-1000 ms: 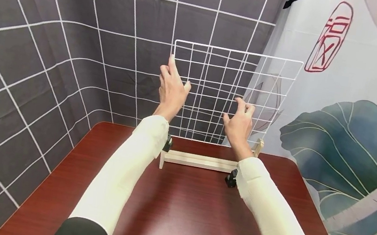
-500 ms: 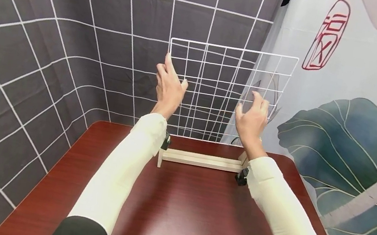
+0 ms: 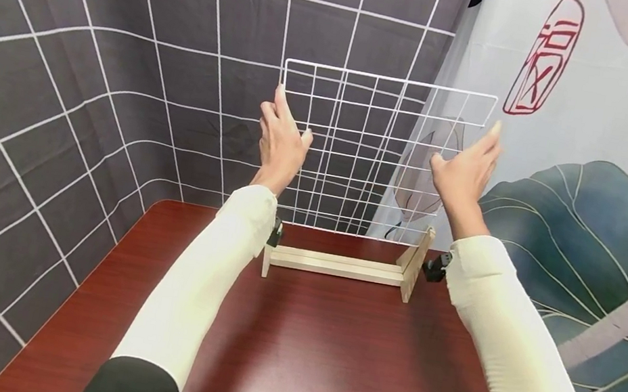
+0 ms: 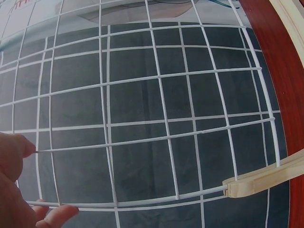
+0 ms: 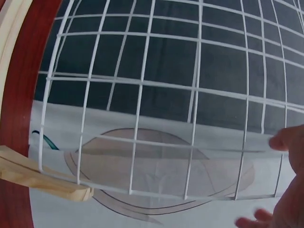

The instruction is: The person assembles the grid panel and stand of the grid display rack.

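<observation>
A white wire grid panel (image 3: 383, 108) stands nearly upright in a pale wooden stand (image 3: 336, 267). The panel's lower corners sit against the stand's side pieces, as the wooden end (image 4: 251, 183) in the left wrist view shows. My left hand (image 3: 284, 143) holds the panel's left edge, thumb in front and fingers around the edge wire. Beside the right edge is my right hand (image 3: 468, 172), its thumb close to the wires and index finger pointing up. In the right wrist view the fingertips (image 5: 254, 221) lie beyond the edge wire, apart from it.
The stand is on a reddish-brown table (image 3: 315, 347) near its back edge. A dark curtain (image 3: 242, 27) with white grid lines hangs behind, and a white leaf-print curtain (image 3: 582, 218) hangs at right. A black wrist camera (image 3: 436, 268) is on the right wrist.
My right hand has moved right from in front of the panel to its right edge, uncovering the stand's right side piece. My left hand stays at the left edge.
</observation>
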A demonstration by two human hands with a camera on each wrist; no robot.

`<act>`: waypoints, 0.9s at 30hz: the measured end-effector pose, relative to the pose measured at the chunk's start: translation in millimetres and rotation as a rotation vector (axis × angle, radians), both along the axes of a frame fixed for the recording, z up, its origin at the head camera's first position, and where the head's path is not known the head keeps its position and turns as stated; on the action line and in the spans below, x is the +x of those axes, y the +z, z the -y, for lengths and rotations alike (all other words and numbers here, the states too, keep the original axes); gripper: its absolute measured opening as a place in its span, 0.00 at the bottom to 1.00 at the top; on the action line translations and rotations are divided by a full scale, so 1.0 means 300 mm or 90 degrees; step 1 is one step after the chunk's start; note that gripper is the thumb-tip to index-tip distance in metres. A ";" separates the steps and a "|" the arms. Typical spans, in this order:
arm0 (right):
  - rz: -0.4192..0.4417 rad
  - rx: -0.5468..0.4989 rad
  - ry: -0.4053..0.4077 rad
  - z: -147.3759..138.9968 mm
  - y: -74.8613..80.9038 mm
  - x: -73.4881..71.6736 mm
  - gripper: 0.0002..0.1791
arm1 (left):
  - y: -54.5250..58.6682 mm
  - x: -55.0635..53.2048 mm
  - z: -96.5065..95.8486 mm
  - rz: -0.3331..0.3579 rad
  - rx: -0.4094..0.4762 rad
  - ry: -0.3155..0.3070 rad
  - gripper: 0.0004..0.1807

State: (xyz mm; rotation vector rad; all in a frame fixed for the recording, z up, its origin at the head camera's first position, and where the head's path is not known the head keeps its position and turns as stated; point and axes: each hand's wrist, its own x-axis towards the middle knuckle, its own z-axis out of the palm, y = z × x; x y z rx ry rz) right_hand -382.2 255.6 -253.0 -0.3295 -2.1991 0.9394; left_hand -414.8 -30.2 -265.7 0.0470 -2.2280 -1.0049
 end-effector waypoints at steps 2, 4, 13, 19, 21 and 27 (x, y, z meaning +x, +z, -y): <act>0.025 0.007 0.014 -0.012 0.009 0.000 0.60 | 0.001 0.001 0.001 -0.002 0.001 -0.001 0.53; 0.025 0.016 0.024 -0.022 0.009 0.000 0.59 | 0.001 0.004 0.001 -0.002 0.001 -0.004 0.54; -0.008 0.016 0.024 -0.027 -0.003 -0.004 0.55 | -0.008 0.008 0.010 -0.004 -0.001 -0.013 0.53; -0.010 0.008 0.025 -0.027 -0.019 -0.006 0.56 | -0.030 0.009 0.021 0.003 -0.003 -0.020 0.53; -0.013 0.007 0.027 -0.027 -0.026 -0.007 0.56 | -0.037 0.009 0.024 0.005 -0.001 -0.021 0.53; -0.018 -0.001 0.028 -0.024 -0.051 -0.005 0.56 | -0.060 0.014 0.031 0.003 -0.001 -0.023 0.53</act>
